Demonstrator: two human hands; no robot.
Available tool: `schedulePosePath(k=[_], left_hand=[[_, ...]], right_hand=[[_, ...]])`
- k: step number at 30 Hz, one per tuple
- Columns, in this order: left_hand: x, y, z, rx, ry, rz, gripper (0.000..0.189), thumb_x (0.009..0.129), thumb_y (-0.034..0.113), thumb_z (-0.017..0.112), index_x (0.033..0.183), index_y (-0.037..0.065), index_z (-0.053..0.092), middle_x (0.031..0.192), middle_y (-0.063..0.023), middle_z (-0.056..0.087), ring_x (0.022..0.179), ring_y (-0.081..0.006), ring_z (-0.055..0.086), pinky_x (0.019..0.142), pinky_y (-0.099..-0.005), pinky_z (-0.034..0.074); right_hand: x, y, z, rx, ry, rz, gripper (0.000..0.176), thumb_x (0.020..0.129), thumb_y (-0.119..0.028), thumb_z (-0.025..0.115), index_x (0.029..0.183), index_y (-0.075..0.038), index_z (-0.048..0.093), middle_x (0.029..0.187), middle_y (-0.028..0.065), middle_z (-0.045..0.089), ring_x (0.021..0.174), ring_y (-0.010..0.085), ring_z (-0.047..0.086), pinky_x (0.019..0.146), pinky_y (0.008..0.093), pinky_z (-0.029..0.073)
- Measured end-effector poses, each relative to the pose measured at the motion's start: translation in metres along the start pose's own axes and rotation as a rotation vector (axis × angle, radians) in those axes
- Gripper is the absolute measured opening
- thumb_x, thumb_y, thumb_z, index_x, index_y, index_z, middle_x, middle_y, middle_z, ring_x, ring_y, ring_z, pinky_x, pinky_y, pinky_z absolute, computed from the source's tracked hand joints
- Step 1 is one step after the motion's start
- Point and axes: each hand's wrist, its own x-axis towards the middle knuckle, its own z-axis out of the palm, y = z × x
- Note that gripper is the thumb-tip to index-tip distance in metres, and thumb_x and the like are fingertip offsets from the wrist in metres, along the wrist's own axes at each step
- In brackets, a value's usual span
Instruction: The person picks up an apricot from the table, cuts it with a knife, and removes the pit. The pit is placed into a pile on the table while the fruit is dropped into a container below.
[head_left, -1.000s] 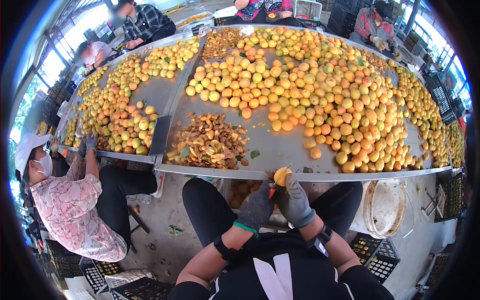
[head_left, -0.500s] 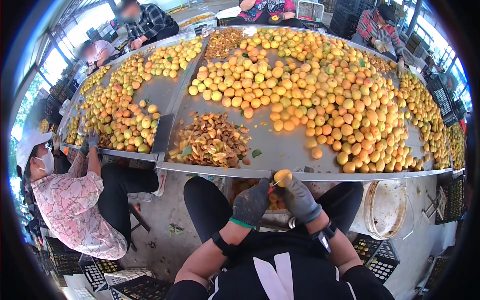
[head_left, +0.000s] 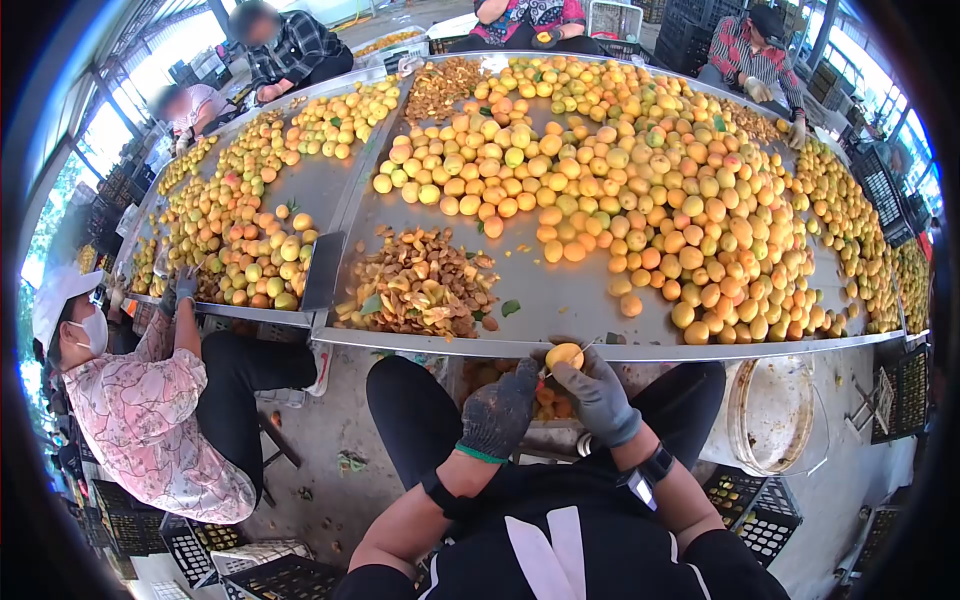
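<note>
My left hand (head_left: 498, 410), in a dark knit glove with a green cuff, is closed around a small knife; its red handle and thin blade are now mostly hidden by the fingers. An orange-yellow apricot (head_left: 565, 356) is pinched in my right hand (head_left: 600, 400), which wears a grey coated glove. Both hands meet just off the near edge of the metal table (head_left: 545, 322), the left fingertips close against the fruit. Beyond them lie a heap of brown pits and scraps (head_left: 425, 285) and a large pile of whole apricots (head_left: 700, 230).
Below my hands sits a container with orange fruit pieces (head_left: 552, 402). A white bucket (head_left: 770, 415) stands right of my knees, with a black crate (head_left: 765, 520) nearby. At left a person in a pink floral shirt (head_left: 155, 410) works at the table; several others sit across.
The apricot has turned in my fingers, and the knife blade seen before is now largely out of sight. Both hands stay in nearly the same place.
</note>
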Motion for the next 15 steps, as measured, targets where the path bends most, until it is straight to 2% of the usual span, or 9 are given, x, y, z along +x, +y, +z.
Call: schedulePosePath(k=[1,2,4,7,11,13,15], left_hand=[[0.002,0.001,0.0,0.049,0.08,0.042,0.05,0.082,0.011,0.053,0.132,0.009,0.048,0.067,-0.0065,0.055,0.052,-0.0212,0.059,0.043,-0.034,0.046],[0.001,0.003,-0.002,0.049,0.081,0.04,0.05,0.082,0.011,0.053,0.132,0.009,0.048,0.067,-0.0065,0.055,0.052,-0.0212,0.059,0.043,-0.034,0.046],[0.01,0.019,-0.029,0.276,-0.102,0.001,0.063,0.08,0.01,0.052,0.141,0.011,0.038,0.066,-0.0057,0.053,0.048,-0.0179,0.056,0.041,-0.0325,0.044],[0.009,0.019,-0.033,0.361,-0.098,0.075,0.069,0.079,0.009,0.051,0.146,0.013,0.03,0.065,-0.0052,0.052,0.046,-0.0158,0.054,0.039,-0.0319,0.043],[0.01,0.019,-0.037,0.203,-0.125,0.073,0.07,0.079,0.005,0.05,0.146,0.015,0.03,0.063,-0.0048,0.051,0.045,-0.0166,0.053,0.04,-0.0323,0.044],[0.007,0.017,-0.033,-0.067,-0.281,-0.019,0.072,0.079,0.005,0.053,0.145,0.021,0.029,0.073,-0.0154,0.062,0.06,-0.0305,0.062,0.057,-0.0407,0.051],[0.009,0.016,-0.032,-0.129,-0.32,-0.052,0.073,0.079,0.005,0.054,0.145,0.023,0.028,0.074,-0.0163,0.063,0.063,-0.0319,0.063,0.059,-0.0416,0.051]], right_hand=[[0.0,-0.003,0.003,-0.043,0.029,-0.038,0.035,0.088,-0.011,0.064,0.12,-0.001,0.051,0.109,0.0026,0.058,0.098,0.009,0.055,0.087,0.0248,0.046],[0.0,-0.004,0.001,-0.045,0.027,-0.036,0.035,0.088,-0.011,0.064,0.12,-0.001,0.051,0.109,0.0026,0.058,0.098,0.009,0.055,0.087,0.0248,0.046],[0.001,-0.005,-0.006,-0.151,-0.026,-0.019,0.035,0.086,-0.006,0.066,0.117,-0.002,0.052,0.105,0.0016,0.06,0.094,0.0088,0.057,0.086,0.0242,0.047],[-0.003,-0.017,-0.004,-0.141,-0.038,0.068,0.033,0.086,-0.007,0.066,0.116,-0.003,0.052,0.102,0.0011,0.061,0.092,0.0088,0.057,0.086,0.0244,0.047],[-0.011,-0.012,0.0,-0.119,-0.024,0.021,0.032,0.086,-0.007,0.066,0.114,-0.003,0.053,0.104,0.0016,0.061,0.093,0.0084,0.057,0.086,0.0245,0.047],[-0.016,-0.005,-0.001,-0.157,-0.005,-0.069,0.031,0.086,-0.008,0.065,0.114,-0.003,0.053,0.103,0.0013,0.06,0.093,0.0083,0.056,0.085,0.0242,0.047],[-0.018,-0.001,-0.002,-0.15,0.0,-0.078,0.031,0.086,-0.008,0.065,0.114,-0.003,0.053,0.102,0.001,0.059,0.092,0.0083,0.056,0.084,0.0239,0.046]])
